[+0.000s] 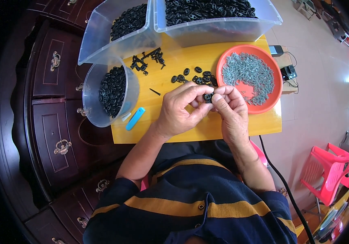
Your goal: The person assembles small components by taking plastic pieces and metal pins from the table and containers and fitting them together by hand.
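Note:
Between the fingertips of both hands is a small black plastic piece with two holes, like a cord lock (208,98). My left hand (180,107) pinches it from the left with thumb and forefinger. From the right, the thumb and fingers of my right hand (233,110) close on it too. Fingertips partly cover the piece. Just beyond them lie several loose black oval two-hole pieces (198,69) on the yellow table (150,132). To the right, an orange plate (243,88) holds many small silvery pieces (248,67) that look like springs.
A clear round tub (131,87) of black pieces stands at the left. Two clear bins (97,38) (219,30) of black parts stand at the back. Nearby lie black plastic scraps (148,60), a thin black stick (155,92) and a light-blue flat-handled tool (136,118). Dark drawers (54,140) flank the left.

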The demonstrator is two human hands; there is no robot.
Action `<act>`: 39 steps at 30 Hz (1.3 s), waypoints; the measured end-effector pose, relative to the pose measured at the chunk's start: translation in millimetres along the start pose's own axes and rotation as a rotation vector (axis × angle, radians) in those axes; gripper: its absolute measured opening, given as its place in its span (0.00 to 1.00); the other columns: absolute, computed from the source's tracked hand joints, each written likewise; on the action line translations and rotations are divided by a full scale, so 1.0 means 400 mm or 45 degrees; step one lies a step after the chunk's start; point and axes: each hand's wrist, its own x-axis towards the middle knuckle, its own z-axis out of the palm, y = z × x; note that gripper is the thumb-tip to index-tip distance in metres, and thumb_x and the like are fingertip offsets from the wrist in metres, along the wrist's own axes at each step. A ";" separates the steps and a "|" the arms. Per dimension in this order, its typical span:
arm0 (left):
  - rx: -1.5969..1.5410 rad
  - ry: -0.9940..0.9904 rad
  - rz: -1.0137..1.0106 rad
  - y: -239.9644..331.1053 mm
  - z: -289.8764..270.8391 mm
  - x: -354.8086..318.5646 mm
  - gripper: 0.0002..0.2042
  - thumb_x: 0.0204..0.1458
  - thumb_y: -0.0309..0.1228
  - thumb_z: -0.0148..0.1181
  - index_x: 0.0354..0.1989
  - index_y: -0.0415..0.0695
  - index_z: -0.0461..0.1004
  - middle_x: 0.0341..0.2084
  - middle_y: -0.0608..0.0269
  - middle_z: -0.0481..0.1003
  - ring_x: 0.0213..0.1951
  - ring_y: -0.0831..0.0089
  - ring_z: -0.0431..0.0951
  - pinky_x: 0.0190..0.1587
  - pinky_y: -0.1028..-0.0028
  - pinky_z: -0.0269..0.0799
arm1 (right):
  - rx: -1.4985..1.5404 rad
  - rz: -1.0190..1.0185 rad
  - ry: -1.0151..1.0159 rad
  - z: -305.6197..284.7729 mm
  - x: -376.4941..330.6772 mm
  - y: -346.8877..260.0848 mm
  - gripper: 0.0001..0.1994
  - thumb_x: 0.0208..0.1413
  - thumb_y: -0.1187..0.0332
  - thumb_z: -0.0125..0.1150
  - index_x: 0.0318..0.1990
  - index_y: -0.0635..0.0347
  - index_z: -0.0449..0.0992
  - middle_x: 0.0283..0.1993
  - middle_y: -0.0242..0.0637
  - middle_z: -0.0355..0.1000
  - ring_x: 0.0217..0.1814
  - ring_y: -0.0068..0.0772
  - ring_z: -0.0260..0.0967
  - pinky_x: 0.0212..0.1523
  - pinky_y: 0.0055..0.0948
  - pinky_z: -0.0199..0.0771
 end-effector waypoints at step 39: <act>0.170 -0.065 0.104 0.005 -0.004 0.008 0.19 0.44 0.24 0.76 0.46 0.41 0.79 0.33 0.61 0.79 0.26 0.76 0.76 0.27 0.77 0.73 | 0.109 0.048 0.013 -0.001 -0.001 0.003 0.06 0.61 0.77 0.60 0.43 0.58 0.72 0.39 0.25 0.70 0.40 0.15 0.67 0.43 0.19 0.68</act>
